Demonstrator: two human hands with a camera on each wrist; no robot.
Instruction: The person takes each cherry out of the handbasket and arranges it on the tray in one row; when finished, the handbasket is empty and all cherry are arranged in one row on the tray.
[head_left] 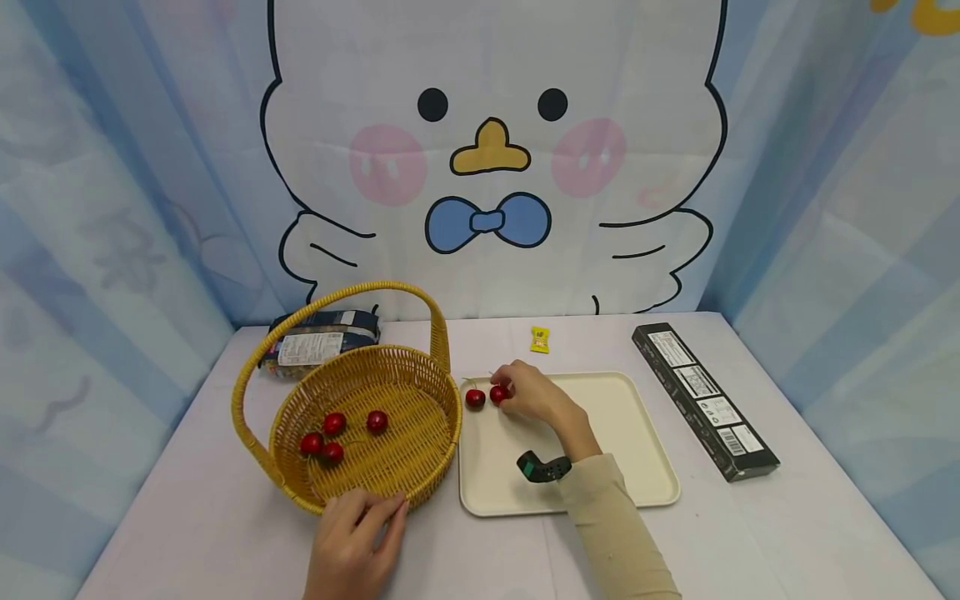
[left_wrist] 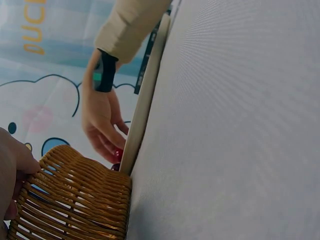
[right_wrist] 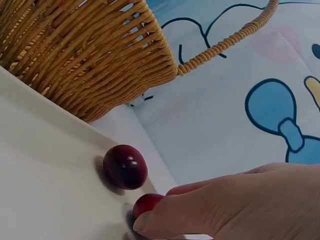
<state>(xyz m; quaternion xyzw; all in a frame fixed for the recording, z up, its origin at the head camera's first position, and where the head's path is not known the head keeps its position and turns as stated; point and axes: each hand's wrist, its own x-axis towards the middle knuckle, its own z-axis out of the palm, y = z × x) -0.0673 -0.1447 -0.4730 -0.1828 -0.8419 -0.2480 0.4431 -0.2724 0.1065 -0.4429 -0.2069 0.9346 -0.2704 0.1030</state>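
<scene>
A yellow wicker basket (head_left: 420, 462) with a tall handle stands on the left and holds several red cherries (head_left: 377, 422). My left hand (head_left: 356, 542) grips the basket's near rim between thumb and fingers; in the left wrist view those fingers (left_wrist: 20, 160) are on the woven edge. Over the far left corner of a cream tray (head_left: 555, 492), my right hand (head_left: 532, 392) pinches a cherry (head_left: 498, 394), partly covered by the thumb in the right wrist view. Another cherry (right_wrist: 125, 167) lies on the tray just left of it, apart from the fingers.
A dark printed package (head_left: 318, 342) lies behind the basket, under its handle. Beyond the tray is a small yellow wrapped candy (head_left: 540, 339). A long black box (head_left: 705, 400) with white labels lies right of the tray. Printed curtains surround the table.
</scene>
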